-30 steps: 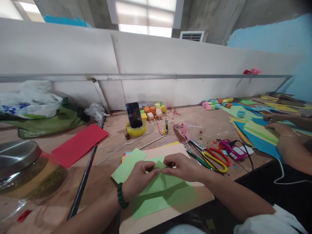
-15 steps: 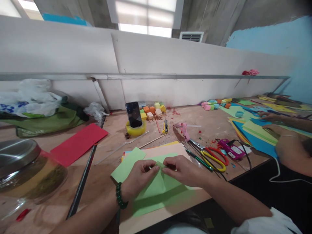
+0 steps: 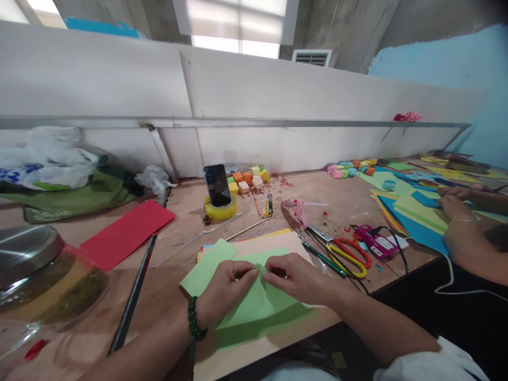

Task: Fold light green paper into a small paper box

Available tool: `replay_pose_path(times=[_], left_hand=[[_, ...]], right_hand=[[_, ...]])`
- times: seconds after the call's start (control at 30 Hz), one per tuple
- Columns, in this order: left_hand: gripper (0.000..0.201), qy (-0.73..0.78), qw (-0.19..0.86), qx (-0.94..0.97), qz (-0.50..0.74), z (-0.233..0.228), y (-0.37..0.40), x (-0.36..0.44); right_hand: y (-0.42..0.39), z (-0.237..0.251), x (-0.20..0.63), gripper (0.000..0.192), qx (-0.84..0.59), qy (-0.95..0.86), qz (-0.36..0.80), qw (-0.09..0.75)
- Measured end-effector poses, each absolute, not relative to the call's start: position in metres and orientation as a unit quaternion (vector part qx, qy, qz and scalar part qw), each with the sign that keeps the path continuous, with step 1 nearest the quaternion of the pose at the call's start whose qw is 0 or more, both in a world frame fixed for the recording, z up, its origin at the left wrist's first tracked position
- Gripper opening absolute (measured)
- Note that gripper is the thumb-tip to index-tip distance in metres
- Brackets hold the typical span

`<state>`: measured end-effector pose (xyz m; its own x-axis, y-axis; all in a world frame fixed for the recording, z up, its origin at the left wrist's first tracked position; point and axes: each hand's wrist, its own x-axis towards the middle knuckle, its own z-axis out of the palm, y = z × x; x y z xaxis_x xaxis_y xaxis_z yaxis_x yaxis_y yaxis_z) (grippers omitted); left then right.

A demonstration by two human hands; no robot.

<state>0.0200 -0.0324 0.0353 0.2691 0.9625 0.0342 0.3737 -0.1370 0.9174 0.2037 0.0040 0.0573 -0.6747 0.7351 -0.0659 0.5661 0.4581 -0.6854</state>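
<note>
A light green sheet of paper (image 3: 248, 309) is pinched at its upper edge between my two hands, slightly lifted and bent. My left hand (image 3: 234, 283), with a dark green bead bracelet (image 3: 194, 318) at the wrist, closes thumb and fingers on the edge. Close beside it, my right hand (image 3: 293, 275) pinches the same edge, thumb tip almost touching the left one. Beneath lies more green paper on a stack of peach sheets (image 3: 278, 241). Another green piece (image 3: 208, 267) rests at the stack's left corner. The fingers hide part of the pinched edge.
Right of the stack lie scissors (image 3: 349, 257), a green pen (image 3: 325, 260), a pink glue gun (image 3: 297, 210) and a purple device (image 3: 377, 242). A phone (image 3: 217, 185) leans in yellow tape (image 3: 221, 210). Left are red paper (image 3: 129, 233) and a jar (image 3: 51, 280). A co-worker's hands (image 3: 460, 219) handle blue paper.
My hands keep their pinch on the green paper, nearly in place. At the right, the co-worker's hands have come together and raised a blue piece of paper.
</note>
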Motion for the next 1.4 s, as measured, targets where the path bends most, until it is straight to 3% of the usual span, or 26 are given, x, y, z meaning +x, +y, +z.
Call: replay_pose_path(times=[0.27, 0.6, 0.83, 1.17, 1.4], left_hand=[[0.038, 0.494, 0.447, 0.668, 0.332, 0.04, -0.033, 0.019], [0.041, 0.489, 0.492, 0.631, 0.347, 0.038, -0.031, 0.019], [0.047, 0.478, 0.66, 0.519, 0.257, 0.033, -0.027, 0.007], [0.037, 0.498, 0.631, 0.544, 0.239, 0.031, -0.017, -0.001], [0.045, 0.552, 0.587, 0.544, 0.233, 0.031, -0.014, -0.006]], right_hand=[[0.003, 0.058, 0.204, 0.018, -0.389, -0.844, 0.347, 0.13], [0.006, 0.056, 0.203, 0.021, -0.392, -0.849, 0.327, 0.141], [0.015, 0.053, 0.209, 0.018, -0.415, -0.852, 0.271, 0.17], [0.022, 0.042, 0.213, 0.018, -0.431, -0.854, 0.212, 0.2], [0.029, 0.026, 0.22, 0.013, -0.439, -0.858, 0.156, 0.215]])
